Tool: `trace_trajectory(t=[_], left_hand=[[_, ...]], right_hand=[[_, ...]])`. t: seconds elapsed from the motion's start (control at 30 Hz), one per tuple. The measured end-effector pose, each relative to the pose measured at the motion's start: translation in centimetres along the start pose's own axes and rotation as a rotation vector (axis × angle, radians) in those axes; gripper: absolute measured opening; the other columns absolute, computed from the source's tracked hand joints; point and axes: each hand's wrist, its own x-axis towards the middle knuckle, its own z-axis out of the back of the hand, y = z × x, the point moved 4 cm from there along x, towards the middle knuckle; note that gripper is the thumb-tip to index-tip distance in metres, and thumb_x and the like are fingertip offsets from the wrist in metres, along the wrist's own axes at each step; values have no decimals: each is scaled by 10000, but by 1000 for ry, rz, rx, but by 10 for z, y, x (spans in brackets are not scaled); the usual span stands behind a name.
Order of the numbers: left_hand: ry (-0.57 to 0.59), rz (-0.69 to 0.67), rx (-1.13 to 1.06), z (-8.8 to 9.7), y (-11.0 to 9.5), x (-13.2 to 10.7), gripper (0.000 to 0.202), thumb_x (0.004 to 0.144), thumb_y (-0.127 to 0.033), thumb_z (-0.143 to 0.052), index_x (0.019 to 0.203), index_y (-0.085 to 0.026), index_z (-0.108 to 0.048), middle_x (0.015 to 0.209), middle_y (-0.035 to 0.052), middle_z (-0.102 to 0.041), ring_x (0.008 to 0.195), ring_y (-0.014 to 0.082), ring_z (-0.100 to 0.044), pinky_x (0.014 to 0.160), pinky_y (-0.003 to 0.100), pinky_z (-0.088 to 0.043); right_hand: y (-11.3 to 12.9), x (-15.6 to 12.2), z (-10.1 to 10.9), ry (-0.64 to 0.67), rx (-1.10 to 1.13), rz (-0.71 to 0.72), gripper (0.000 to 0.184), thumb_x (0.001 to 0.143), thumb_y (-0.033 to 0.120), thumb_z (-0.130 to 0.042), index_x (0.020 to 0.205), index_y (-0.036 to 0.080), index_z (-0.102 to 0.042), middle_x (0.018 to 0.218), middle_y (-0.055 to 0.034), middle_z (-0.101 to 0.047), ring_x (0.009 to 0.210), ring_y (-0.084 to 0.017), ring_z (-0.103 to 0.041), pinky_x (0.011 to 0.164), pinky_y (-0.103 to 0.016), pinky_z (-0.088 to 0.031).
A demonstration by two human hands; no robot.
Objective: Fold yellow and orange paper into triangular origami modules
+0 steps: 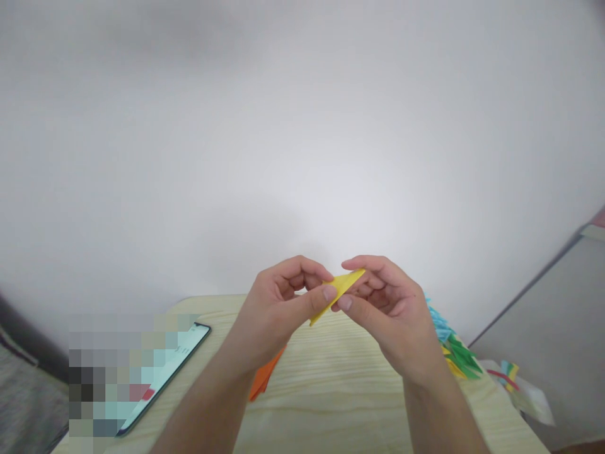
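Note:
A small piece of folded yellow paper (347, 281), narrow and pointed, is held up above the table between my hands. My left hand (288, 293) pinches it between thumb and fingers near its middle. At its lower right edge is my right hand (387, 302), with the thumb tip close to or touching the paper and the index finger raised apart from it. Whether the right fingers grip the paper I cannot make out. Under my left wrist, orange paper (267, 373) lies on the table, partly hidden by the arm.
A phone (161, 384) with a lit screen lies at the left of the wooden table (340, 403), partly pixelated. Blue, green and yellow folded paper pieces (460, 356) are piled at the right edge. Beyond them sits a whitish plastic bag (534, 400). A white wall (302, 157) stands behind.

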Motion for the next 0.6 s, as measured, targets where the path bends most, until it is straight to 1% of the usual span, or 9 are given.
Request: trace_trajectory(t=[0.23,0.4,0.6], left_hand=[[-78,15,40,0,-3,-2,223,844,-326,-845,978,-187,-733,783,-7,-616,633,80,-506,535,195,-391],[-109,4,74,0,-3,-5,222,839,-321,-853,981,-202,-730,838,-6,-615,679,81,-536,559,191,-411],[-108,-6,86,-4,-5,-9,215,844,-296,-848,991,-205,-720,834,-2,-611,716,101,-565,587,201,-464]], right_hand=[[-1,0,0,-22,-43,-36,322,865,160,-783,1154,265,-687,905,-17,-733,823,-187,-686,756,-329,-551],[-1,0,1,-52,-84,-52,326,836,151,-789,1130,256,-691,881,-15,-730,821,-195,-686,751,-340,-555],[-3,1,0,-47,10,-75,192,827,133,-742,985,228,-690,845,-4,-728,779,-174,-666,730,-312,-532]])
